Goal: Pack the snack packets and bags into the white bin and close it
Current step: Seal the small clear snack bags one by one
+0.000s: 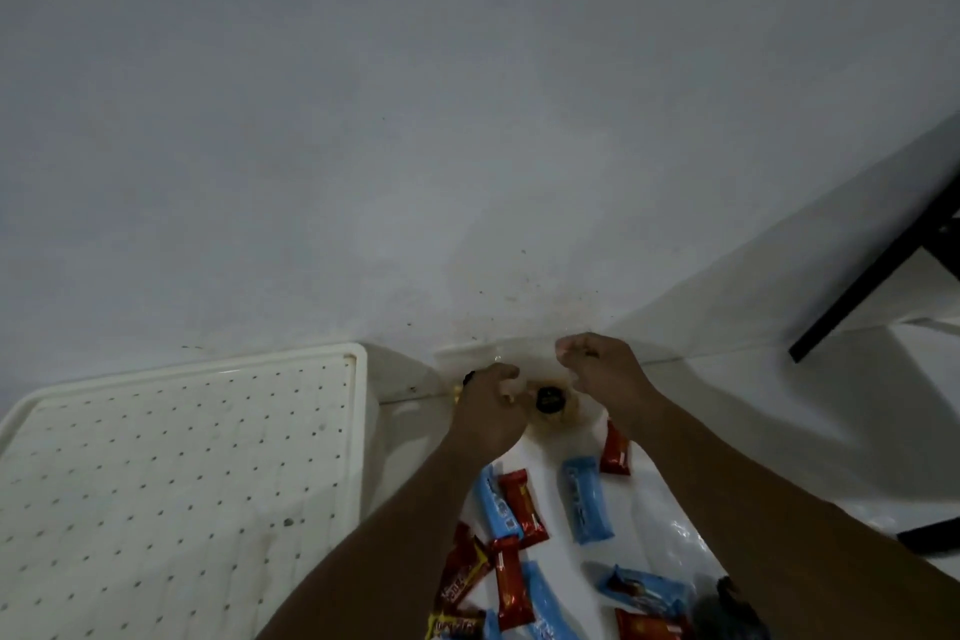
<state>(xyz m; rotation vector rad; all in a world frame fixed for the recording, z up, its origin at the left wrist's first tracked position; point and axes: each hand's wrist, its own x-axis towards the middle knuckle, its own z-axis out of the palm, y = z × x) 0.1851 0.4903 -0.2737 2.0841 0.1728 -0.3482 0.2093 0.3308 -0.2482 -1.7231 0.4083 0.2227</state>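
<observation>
My left hand (488,405) and my right hand (597,374) both grip a clear plastic bag (548,403) of pale snacks with a dark round label. They hold it low against the wall. Below my forearms, several blue packets (586,499) and red packets (522,507) lie scattered on the white floor (727,431). One more red packet (615,450) lies just under my right wrist. A white perforated panel with a raised rim (171,473) lies flat to the left; whether it is the bin or its lid cannot be told.
A grey wall (415,120) fills the upper view and meets the floor just behind the bag. A black furniture leg (872,276) slants down at the right, with a black foot (930,538) below it. A dark object (727,603) sits at the bottom right.
</observation>
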